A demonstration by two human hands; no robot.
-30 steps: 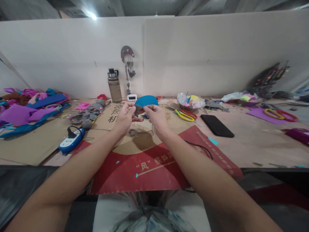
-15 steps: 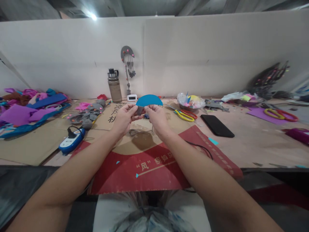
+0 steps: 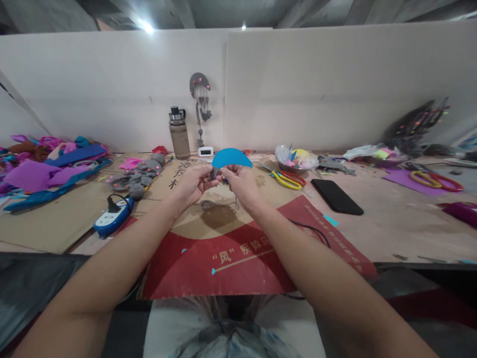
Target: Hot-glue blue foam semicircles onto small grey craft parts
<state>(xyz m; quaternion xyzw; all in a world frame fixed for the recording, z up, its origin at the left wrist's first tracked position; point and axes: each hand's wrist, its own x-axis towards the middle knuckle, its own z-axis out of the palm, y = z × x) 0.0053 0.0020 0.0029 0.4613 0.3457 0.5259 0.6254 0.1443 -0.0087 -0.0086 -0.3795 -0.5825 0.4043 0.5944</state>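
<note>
Both hands are raised over the cardboard sheet, close together. Between them they pinch a blue crescent-shaped piece, apparently felt (image 3: 231, 157), its rounded edge pointing away from me. My left hand (image 3: 194, 185) closes thumb and fingers at the piece's left end, where a small grey patch (image 3: 214, 172) shows. My right hand (image 3: 241, 184) grips the lower edge, thumb and forefinger pressed together. The fingers hide the piece's underside. Below the hands, a thin grey cord (image 3: 207, 204) lies on the cardboard sheet (image 3: 219, 236).
Yellow-handled scissors (image 3: 286, 180) and a black phone (image 3: 337, 197) lie to the right. On the left are a blue power strip (image 3: 114, 217), grey felt pieces (image 3: 138, 180) and coloured cloth scraps (image 3: 32, 174). A bottle (image 3: 179, 139) and a small clock (image 3: 205, 151) stand behind.
My left fingers have shifted slightly at the blue piece's left end, and the lower fingers are more curled. Both hands keep their hold. The view has moved a little.
</note>
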